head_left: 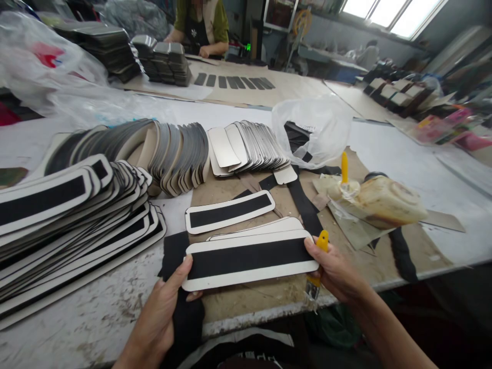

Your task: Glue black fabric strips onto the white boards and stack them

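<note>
A white rounded panel with a wide black strip (249, 259) is held up between my two hands, above the table's front edge. My left hand (165, 302) grips its left end, thumb on top. At its right end my right hand (334, 266) pinches the corner and also holds a yellow-handled brush (322, 241), bristles pointing down. Just behind lies a smaller white panel with a black strip (230, 211), next to plain white pieces (284, 224) partly hidden by the held panel. Black fabric (175, 253) lies beside my left hand.
Striped panels (77, 230) are stacked at left, with curved grey pieces (180, 154) and white pieces (257, 146) behind. A plastic bag (326, 133) and a glue-stained container (392, 200) with a yellow-handled tool (344, 166) stand right. A person (202, 28) works across the table.
</note>
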`<action>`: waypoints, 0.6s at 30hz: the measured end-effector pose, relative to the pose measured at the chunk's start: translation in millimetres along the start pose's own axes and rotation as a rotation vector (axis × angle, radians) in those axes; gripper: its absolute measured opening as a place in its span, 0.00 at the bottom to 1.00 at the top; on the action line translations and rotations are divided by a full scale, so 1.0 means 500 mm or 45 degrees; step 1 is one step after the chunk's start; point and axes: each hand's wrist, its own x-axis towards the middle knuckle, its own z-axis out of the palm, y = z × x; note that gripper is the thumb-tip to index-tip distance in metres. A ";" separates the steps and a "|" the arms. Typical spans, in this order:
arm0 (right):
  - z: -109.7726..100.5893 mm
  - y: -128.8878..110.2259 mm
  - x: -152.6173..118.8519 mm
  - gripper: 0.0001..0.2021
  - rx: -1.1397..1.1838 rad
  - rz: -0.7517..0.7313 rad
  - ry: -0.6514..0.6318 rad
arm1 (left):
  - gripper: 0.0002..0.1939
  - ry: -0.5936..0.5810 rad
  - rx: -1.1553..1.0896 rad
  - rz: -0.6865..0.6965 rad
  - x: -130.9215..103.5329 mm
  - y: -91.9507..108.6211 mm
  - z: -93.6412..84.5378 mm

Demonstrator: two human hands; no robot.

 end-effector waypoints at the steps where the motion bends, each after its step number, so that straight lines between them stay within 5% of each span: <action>1: 0.001 -0.001 0.002 0.21 -0.075 -0.005 -0.024 | 0.16 0.006 0.065 0.036 0.002 0.003 -0.003; 9: 0.021 -0.010 0.014 0.22 -0.611 -0.080 0.069 | 0.24 0.094 0.252 0.124 0.016 0.009 -0.010; 18: 0.021 -0.010 0.021 0.22 -0.711 -0.104 -0.040 | 0.17 0.000 0.087 0.083 0.024 0.009 -0.019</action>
